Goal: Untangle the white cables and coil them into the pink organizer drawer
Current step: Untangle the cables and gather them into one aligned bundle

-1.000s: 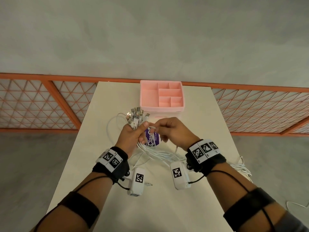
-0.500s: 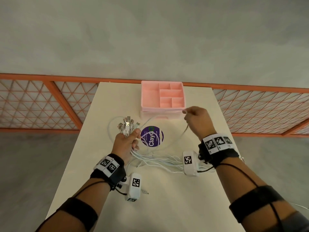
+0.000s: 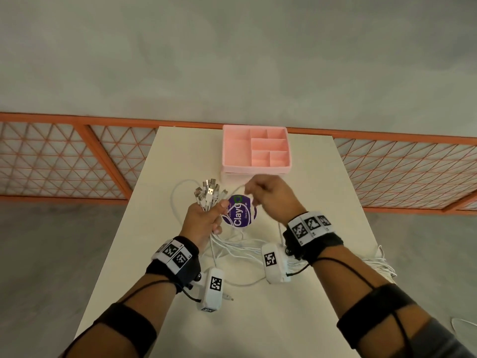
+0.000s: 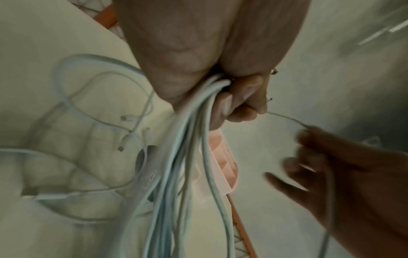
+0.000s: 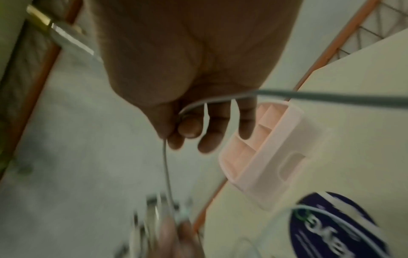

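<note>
My left hand (image 3: 204, 218) grips a bundle of white cables (image 4: 189, 157) near their metal USB plugs (image 3: 209, 192), which fan out above the fist. Their long ends trail over the table toward me. My right hand (image 3: 265, 197) pinches a single white cable (image 5: 165, 165) between thumb and forefinger; this strand runs across to the left fist. The pink organizer drawer (image 3: 255, 151) stands empty at the table's far edge, just beyond both hands, with several compartments.
A round purple sticker (image 3: 240, 210) lies on the cream table (image 3: 322, 202) between the hands. More white cable hangs off the table's right edge (image 3: 379, 262). An orange lattice railing (image 3: 64, 156) runs behind the table.
My right hand, which had pulled one cable out to the right near the drawer, has come back left toward the left fist, still pinching that cable. The left hand stays put.
</note>
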Demonstrator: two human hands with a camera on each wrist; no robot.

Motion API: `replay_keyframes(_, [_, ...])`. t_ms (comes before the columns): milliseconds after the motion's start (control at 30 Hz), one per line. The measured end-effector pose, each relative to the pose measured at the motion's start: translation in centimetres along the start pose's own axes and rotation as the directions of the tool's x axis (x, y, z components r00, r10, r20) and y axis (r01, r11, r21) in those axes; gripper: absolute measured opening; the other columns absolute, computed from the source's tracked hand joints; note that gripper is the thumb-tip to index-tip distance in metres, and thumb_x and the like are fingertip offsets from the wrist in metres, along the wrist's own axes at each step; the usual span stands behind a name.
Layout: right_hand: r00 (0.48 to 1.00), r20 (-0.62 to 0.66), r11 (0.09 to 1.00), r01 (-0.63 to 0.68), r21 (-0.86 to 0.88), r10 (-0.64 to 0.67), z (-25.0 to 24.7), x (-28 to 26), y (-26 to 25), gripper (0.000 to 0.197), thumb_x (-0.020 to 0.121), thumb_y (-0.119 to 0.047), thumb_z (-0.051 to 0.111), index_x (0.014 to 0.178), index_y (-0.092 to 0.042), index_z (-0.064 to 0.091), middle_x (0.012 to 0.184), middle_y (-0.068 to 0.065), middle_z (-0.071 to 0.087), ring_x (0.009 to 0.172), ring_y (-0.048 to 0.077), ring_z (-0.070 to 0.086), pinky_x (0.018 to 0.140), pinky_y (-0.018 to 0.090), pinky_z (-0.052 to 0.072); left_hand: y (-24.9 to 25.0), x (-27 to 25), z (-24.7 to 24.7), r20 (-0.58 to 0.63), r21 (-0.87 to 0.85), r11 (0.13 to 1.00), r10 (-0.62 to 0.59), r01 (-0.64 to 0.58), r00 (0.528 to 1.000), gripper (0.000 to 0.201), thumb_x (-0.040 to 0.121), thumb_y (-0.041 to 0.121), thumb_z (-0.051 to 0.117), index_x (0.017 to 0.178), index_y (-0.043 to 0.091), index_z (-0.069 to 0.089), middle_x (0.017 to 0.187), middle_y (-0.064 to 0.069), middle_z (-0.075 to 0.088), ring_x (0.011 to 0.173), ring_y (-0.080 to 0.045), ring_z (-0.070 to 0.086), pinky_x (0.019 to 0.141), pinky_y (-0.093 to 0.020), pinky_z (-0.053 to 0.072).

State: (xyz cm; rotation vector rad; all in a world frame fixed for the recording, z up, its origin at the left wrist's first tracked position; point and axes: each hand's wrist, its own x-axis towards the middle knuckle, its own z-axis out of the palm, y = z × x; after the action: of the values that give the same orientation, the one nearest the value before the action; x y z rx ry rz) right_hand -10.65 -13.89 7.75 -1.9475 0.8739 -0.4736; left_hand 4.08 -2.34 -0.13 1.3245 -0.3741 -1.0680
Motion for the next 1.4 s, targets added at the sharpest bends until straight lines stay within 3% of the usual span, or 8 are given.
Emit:
replay_keyframes(333, [0.678,-0.707,0.936,0.081,0.343,0.201,-9.8,2.0,0.5,0.022,0.091,-0.009,0.046,0.083,-0.01,0.066,0.057,-0.005,0.056,0.054,0.015,0.051,0.061,0.036,0.047,-0.9,0.2,-0.9,-0.056,-0.072,0.997,-0.035,0.031,0.998,0.014,0.094,0.015,0.066,0.084,0.005,0.063,0.072,-0.002,0.064,0.039,-0.007,0.036,0.04,-0.02,0.031])
replay_keyframes(500, [0.828,-0.534,0.938,-0.303,-0.168,0.172,-8.0,0.6,3.7,0.057,0.092,-0.022,0.062,0.145,-0.011,0.043,0.142,0.012,0.046,0.126,0.027,0.046,0.109,0.041,0.039,-0.3,0.6,-0.1,-0.03,-0.042,0.999,-0.013,0.011,0.999,0.016,0.093,0.013,0.066,0.082,0.003,0.062,0.074,-0.007,0.062,0.039,-0.008,0.034,0.041,-0.021,0.03])
replay_keyframes(600, [0.951,-0.298,0.892,-0.065,-0.448,-0.08,-4.6,-0.1,3.6,0.076,0.087,-0.034,0.068,0.151,-0.014,0.033,0.154,0.009,0.036,0.141,0.029,0.031,0.117,0.046,0.028,0.1,0.5,0.6,0.045,-0.001,1.0,-0.001,0.001,0.999,0.024,0.091,0.015,0.069,0.07,0.005,0.063,0.074,-0.012,0.059,0.041,-0.01,0.032,0.043,-0.022,0.029])
replay_keyframes(733, [0.984,0.161,0.893,0.137,-0.429,-0.074,0.2,-0.2,2.8,0.036,0.096,-0.033,0.058,0.131,-0.025,0.058,0.131,0.003,0.062,0.122,0.02,0.053,0.107,0.042,0.042,0.8,0.2,1.1,0.102,0.028,0.999,0.022,-0.025,0.995,0.024,0.09,0.018,0.071,0.07,0.006,0.064,0.078,-0.017,0.048,0.042,-0.012,0.028,0.044,-0.023,0.028])
replay_keyframes(867, [0.974,0.219,0.967,0.101,-0.234,-0.049,0.7,0.3,1.8,0.02,0.098,-0.026,0.057,0.084,-0.016,0.068,0.069,-0.003,0.064,0.063,0.01,0.058,0.069,0.035,0.052,1.1,0.0,0.7,0.07,-0.018,1.0,0.01,-0.009,0.997,0.021,0.093,0.014,0.067,0.073,0.005,0.065,0.077,-0.017,0.055,0.041,-0.01,0.03,0.042,-0.021,0.03])
replay_keyframes(1067, [0.992,-0.127,0.998,0.017,-0.064,-0.025,-4.0,1.9,0.3,0.018,0.097,-0.025,0.06,0.09,-0.017,0.074,0.062,-0.029,0.062,0.06,-0.01,0.054,0.059,0.007,0.035,0.7,0.1,0.2,0.035,-0.043,0.998,-0.05,0.052,0.998,0.015,0.093,0.015,0.066,0.086,0.002,0.065,0.078,-0.004,0.068,0.041,-0.008,0.032,0.041,-0.021,0.03])
replay_keyframes(1300, [0.948,-0.311,0.998,-0.051,0.036,0.059,-7.6,1.6,1.7,0.019,0.096,-0.024,0.058,0.087,-0.016,0.073,0.047,-0.023,0.053,0.049,-0.001,0.047,0.059,0.024,0.036,1.3,0.3,0.7,0.01,-0.128,0.991,-0.044,0.045,0.999,0.012,0.093,0.017,0.066,0.096,0.006,0.068,0.08,-0.003,0.068,0.041,-0.008,0.033,0.04,-0.02,0.031])
replay_keyframes(1400, [0.792,-0.575,0.965,-0.065,0.256,0.206,-9.6,1.0,4.5,0.023,0.096,-0.029,0.051,0.083,-0.022,0.068,0.058,-0.014,0.054,0.054,0.008,0.047,0.062,0.034,0.043,1.3,0.4,0.4,-0.01,-0.155,0.987,-0.042,0.04,0.999,0.013,0.096,0.02,0.063,0.092,0.008,0.066,0.07,0.0,0.06,0.041,-0.006,0.035,0.04,-0.02,0.033])
